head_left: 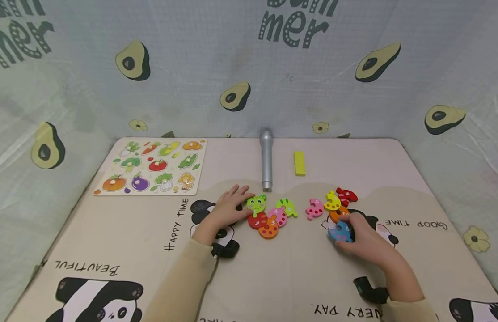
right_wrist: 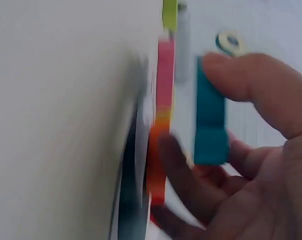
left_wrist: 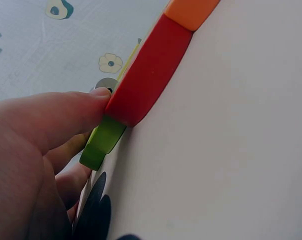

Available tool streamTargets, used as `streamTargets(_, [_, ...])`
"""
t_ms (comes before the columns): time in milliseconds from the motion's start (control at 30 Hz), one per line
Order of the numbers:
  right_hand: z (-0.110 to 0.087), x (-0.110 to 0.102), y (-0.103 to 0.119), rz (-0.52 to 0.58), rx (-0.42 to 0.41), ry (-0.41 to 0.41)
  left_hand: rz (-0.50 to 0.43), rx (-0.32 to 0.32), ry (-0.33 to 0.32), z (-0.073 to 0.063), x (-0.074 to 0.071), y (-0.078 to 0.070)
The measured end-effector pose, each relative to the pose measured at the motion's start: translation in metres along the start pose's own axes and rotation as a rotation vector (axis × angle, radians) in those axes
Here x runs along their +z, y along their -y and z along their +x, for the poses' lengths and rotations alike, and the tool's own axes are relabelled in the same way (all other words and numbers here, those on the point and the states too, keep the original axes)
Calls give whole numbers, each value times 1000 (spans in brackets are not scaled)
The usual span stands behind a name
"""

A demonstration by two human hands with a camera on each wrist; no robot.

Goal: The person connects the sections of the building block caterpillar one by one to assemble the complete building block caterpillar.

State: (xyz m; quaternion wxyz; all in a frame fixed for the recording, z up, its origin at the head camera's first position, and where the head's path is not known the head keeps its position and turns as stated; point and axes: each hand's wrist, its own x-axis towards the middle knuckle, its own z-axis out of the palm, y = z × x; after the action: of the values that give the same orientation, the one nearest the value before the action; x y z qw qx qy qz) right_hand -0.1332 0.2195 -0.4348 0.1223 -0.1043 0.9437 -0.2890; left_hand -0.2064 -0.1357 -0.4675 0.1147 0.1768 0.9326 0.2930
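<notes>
A partly joined caterpillar puzzle lies mid-table: a green face piece (head_left: 255,204), a red piece (head_left: 257,220) marked 2, an orange piece (head_left: 268,228), a pink piece (head_left: 278,216) and a light-green piece (head_left: 288,207) with a striped top. My left hand (head_left: 226,209) holds the face piece at its left side between thumb and fingers, the thumb tip also by the red piece. On the right, my right hand (head_left: 366,237) pinches a blue dotted puzzle piece (head_left: 340,232), raised off the table in the right wrist view. Its other fingers are close to a loose orange piece (head_left: 339,213).
Loose pink (head_left: 314,209), yellow (head_left: 332,201) and red (head_left: 347,196) pieces lie near the right hand. Behind stand out a grey cylinder (head_left: 267,158) and a yellow block (head_left: 299,163). A vegetable peg board (head_left: 152,167) occupies the back left.
</notes>
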Motion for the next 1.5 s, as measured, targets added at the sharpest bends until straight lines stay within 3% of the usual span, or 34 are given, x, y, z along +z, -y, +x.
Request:
streamTargets(200, [26, 23, 32, 73, -111, 17, 1, 1, -4, 0, -1, 1])
streamTargets(400, [46, 40, 48, 127, -87, 45, -15, 5, 15, 0, 0, -1])
streamTargets(1100, [57, 49, 42, 78, -112, -68, -1, -1, 15, 0, -2, -2])
streamTargets(1500, [58, 53, 38, 55, -112, -72, 0, 4, 14, 0, -1, -2])
